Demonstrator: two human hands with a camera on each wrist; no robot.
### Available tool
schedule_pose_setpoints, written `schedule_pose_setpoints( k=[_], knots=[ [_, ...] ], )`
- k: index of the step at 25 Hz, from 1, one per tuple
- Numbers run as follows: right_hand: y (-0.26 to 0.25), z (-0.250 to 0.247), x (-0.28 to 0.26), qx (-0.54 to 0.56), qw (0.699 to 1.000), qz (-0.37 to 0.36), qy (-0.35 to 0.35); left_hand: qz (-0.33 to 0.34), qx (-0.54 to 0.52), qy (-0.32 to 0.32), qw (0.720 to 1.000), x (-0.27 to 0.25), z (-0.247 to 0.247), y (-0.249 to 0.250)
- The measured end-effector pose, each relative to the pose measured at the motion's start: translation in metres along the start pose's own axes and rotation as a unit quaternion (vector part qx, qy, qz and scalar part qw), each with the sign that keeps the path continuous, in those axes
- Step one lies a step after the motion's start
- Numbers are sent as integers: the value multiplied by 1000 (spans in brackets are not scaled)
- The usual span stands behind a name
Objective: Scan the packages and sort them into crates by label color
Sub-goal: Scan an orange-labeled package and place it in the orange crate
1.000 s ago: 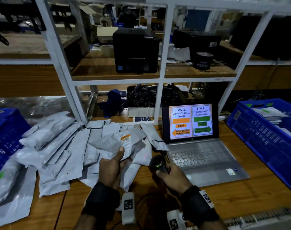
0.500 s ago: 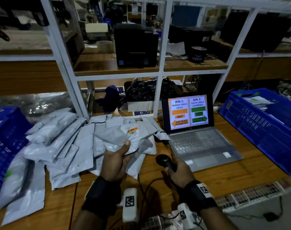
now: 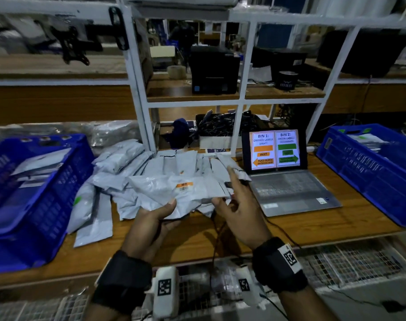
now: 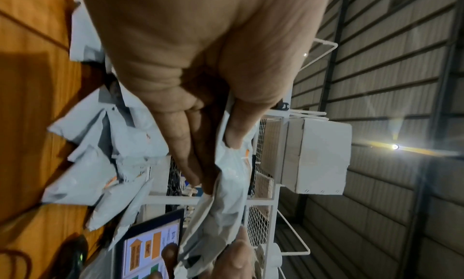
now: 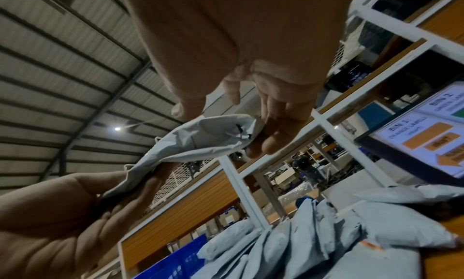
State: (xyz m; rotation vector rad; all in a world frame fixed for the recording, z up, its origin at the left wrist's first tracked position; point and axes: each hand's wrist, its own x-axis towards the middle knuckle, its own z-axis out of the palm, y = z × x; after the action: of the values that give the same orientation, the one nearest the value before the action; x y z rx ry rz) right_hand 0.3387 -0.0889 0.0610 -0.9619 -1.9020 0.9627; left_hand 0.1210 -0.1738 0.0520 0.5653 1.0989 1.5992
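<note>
A grey mailer package [image 3: 174,193] with an orange label [image 3: 184,185] is held above the pile. My left hand [image 3: 167,212] grips its near edge, thumb on top and fingers underneath [image 4: 191,154]. My right hand [image 3: 222,200] pinches the package's right end [image 5: 220,132] between thumb and fingers, with the index finger sticking out straight. The black scanner [image 4: 75,251] lies on the table beside the laptop, showing a green light. The left blue crate [image 3: 35,205] holds several packages. The right blue crate [image 3: 359,177] holds green-labelled ones.
A heap of grey packages [image 3: 125,167] covers the wooden table [image 3: 301,228] between the crates. An open laptop [image 3: 290,193] shows bin 1 orange pointing left and bin 2 green pointing right. White shelf posts [image 3: 139,107] stand behind the pile. The scanner cable [image 3: 217,230] trails over the front edge.
My right hand has let go of the scanner and moved up to the package's right end. My left hand has kept hold of the orange-labelled package and drawn it closer.
</note>
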Motion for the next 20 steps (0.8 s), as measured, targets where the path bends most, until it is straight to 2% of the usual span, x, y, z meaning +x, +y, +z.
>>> schedule_pose_setpoints(
  k=[5,10,12,16,18,20],
  knots=[
    [-45,57,-13,-44,998,-14,-31,18,-26,18,999,-44,-61,42],
    [-96,139,14,-42,995,-72,-64,34,-38,21,998,-54,-132,102],
    [-116,187,35,-54,992,-90,-67,38,-36,30,998,-43,-179,132],
    [-154,292,84,-60,991,-113,-25,47,-10,48,998,7,-292,199],
    [-175,348,117,-72,991,-112,-17,52,23,51,997,42,-355,236],
    [-189,404,152,-100,991,-87,-29,55,51,85,994,70,-410,273]
  ],
)
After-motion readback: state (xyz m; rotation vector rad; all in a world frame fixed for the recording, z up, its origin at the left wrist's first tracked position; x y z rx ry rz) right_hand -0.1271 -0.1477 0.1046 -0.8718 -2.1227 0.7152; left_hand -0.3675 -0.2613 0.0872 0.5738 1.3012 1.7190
